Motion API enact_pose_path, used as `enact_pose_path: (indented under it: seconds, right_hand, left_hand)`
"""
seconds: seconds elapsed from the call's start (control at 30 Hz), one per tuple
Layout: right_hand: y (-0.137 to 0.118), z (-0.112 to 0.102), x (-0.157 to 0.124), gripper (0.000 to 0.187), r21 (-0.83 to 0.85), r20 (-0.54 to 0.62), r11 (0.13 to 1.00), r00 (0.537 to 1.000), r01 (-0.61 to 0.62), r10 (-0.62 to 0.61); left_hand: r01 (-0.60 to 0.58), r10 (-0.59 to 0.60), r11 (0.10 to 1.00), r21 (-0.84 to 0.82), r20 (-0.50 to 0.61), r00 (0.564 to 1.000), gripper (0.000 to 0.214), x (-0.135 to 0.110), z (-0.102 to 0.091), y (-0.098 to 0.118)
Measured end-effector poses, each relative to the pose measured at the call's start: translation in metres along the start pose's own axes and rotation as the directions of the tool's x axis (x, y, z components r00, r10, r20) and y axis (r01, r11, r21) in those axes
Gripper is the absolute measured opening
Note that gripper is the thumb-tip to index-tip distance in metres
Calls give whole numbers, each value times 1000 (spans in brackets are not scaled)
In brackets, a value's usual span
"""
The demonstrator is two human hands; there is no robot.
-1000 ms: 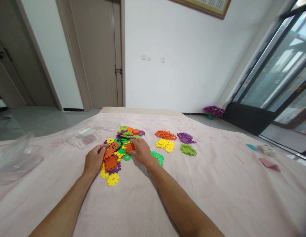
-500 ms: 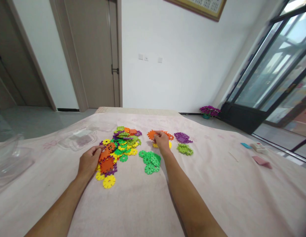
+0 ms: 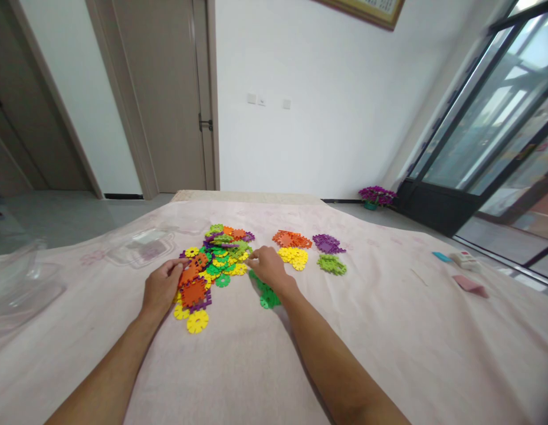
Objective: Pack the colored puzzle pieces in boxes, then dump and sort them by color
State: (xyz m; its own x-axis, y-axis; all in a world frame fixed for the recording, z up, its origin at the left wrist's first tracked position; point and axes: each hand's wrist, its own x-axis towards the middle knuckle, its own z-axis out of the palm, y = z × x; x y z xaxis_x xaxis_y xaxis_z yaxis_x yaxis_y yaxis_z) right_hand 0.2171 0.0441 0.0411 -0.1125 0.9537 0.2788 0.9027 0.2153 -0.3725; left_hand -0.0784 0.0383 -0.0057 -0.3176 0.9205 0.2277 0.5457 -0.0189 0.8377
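A mixed pile of interlocking plastic building pieces (image 3: 220, 265), notched discs and squares in several colours, lies on the cloth. At its left edge my left hand (image 3: 162, 286) is closed, thumb and fingers pinching an orange square piece (image 3: 187, 276). My right hand (image 3: 268, 267) hovers by the pile's right edge, fingers bent but apart, with nothing visible in them. Under its wrist, green discs (image 3: 269, 298) are partly hidden. Beyond it are groups of orange squares (image 3: 291, 239), yellow discs (image 3: 294, 257), purple squares (image 3: 327, 243) and light green pieces (image 3: 331, 264).
A pale pink cloth (image 3: 220, 378) covers the table. Clear plastic packaging (image 3: 141, 245) lies at the left. On the right are a small white box (image 3: 465, 260), a blue piece (image 3: 441, 257) and a pink scrap (image 3: 471, 285).
My right hand has let go of an orange square at the orange group and moved left and nearer to the mixed pile. The left hand stays in about the same place.
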Motion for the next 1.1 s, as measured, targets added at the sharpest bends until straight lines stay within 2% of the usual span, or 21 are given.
enact_pose_path:
  seconds: [0.1, 0.23, 0.43, 0.63, 0.9, 1.0, 1.1]
  right_hand:
    - [-21, 6, -10, 33, -169, 34, 983, 997, 68, -63]
    - [-31, 11, -14, 37, -215, 40, 975, 998, 62, -55]
    - [-34, 19, -13, 37, -115, 15, 993, 999, -28, 30]
    - [-38, 18, -12, 21, 14, -18, 998, 997, -68, 68]
    - [-17, 6, -5, 21, 222, 10, 967, 992, -123, 124]
    - [-4, -2, 1, 19, 261, -28, 954, 986, -149, 162]
    - [15, -15, 5, 18, 229, -115, 960, 975, -161, 191]
  left_hand:
    - [0, 0, 1000, -2, 0, 1000, 38, 0, -1, 1]
    - [3, -3, 1000, -4, 4, 1000, 37, 0, -1, 3]
    - [8, -8, 1000, 9, 6, 1000, 37, -1, -1, 3]
    - [11, -11, 1000, 26, 14, 1000, 37, 0, -2, 3]
    - [-3, 3, 1000, 18, 4, 1000, 37, 2, 0, -5]
    - [3, -3, 1000, 22, 7, 1000, 37, 2, 0, -4]
    - [-5, 5, 1000, 24, 9, 1000, 38, 2, 0, -4]
